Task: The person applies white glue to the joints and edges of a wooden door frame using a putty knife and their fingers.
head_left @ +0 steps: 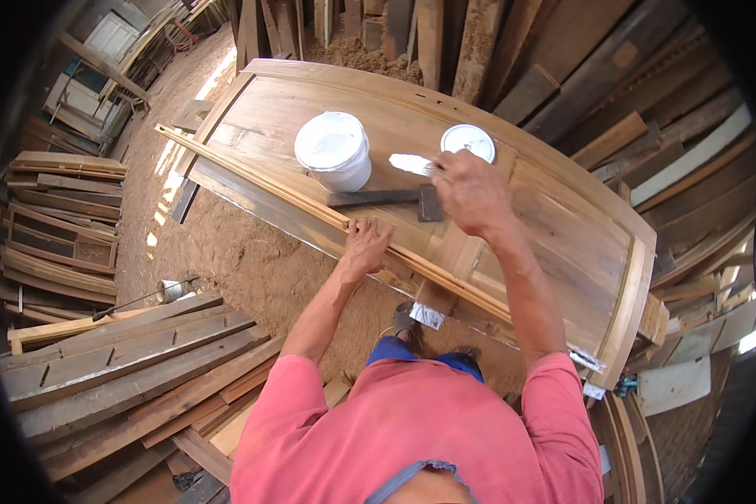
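My right hand [475,195] is closed around a small flat-ended tool [412,164] whose end is coated in white; its handle is mostly hidden by the fingers. That end hangs over the wooden panel door [554,227], between a white bucket [334,155] and a round white-topped container [469,141]. My left hand [367,246] lies with spread fingers across a long thin wooden strip [260,181] along the door's near edge. Below the bucket, a hammer [378,198] with a dark handle and blocky head rests on the door.
Stacked boards [126,361] lie at the left and lower left. Timber planks [563,76] lean behind the door and along the right. Beneath is a sandy brown floor [227,252]. A small tin [172,291] sits on the left. White-smeared wood ends [427,316] stick out below the door.
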`<control>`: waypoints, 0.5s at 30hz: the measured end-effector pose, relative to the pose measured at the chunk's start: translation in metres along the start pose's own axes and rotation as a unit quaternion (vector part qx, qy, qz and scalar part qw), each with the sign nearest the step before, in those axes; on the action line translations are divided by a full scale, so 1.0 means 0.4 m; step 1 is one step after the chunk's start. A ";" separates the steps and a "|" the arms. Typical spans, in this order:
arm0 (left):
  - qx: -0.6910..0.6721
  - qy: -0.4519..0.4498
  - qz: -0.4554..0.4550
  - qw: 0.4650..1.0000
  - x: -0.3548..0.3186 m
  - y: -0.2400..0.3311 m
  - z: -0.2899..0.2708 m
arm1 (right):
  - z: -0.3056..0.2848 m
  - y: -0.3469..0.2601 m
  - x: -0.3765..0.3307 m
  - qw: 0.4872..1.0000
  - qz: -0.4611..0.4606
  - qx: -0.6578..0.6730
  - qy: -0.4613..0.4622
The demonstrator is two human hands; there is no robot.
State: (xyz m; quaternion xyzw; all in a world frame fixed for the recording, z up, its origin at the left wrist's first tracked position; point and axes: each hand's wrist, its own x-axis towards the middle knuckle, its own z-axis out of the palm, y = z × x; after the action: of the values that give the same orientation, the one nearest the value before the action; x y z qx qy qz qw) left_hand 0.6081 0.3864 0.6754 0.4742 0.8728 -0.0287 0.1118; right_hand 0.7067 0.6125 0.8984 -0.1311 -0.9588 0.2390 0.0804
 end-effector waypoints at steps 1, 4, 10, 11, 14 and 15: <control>0.005 0.026 -0.014 1.000 0.004 -0.063 0.030 | 0.038 -0.044 0.075 0.999 -0.008 -0.025 -0.023; -0.016 0.087 -0.009 0.996 0.033 -0.132 0.027 | 0.151 -0.104 0.270 0.990 -0.030 -0.104 -0.086; -0.024 0.132 0.026 0.991 0.043 -0.167 0.061 | 0.427 -0.164 0.538 0.981 -0.044 -0.137 -0.133; -0.031 0.135 0.024 0.990 0.042 -0.168 0.064 | 0.469 -0.169 0.566 0.981 -0.048 -0.134 -0.133; -0.041 0.144 0.022 0.989 0.046 -0.169 0.065 | 0.585 -0.156 0.639 0.978 -0.037 -0.136 -0.153; -0.038 0.147 0.023 0.988 0.051 -0.166 0.060 | 0.618 -0.141 0.658 0.978 -0.040 -0.133 -0.159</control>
State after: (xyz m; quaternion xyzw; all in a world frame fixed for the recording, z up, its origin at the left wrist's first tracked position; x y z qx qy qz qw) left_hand 0.5461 0.3629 0.6440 0.4889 0.8689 0.0770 0.0012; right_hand 0.3903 0.5327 0.7336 -0.0628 -0.9869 0.1241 -0.0815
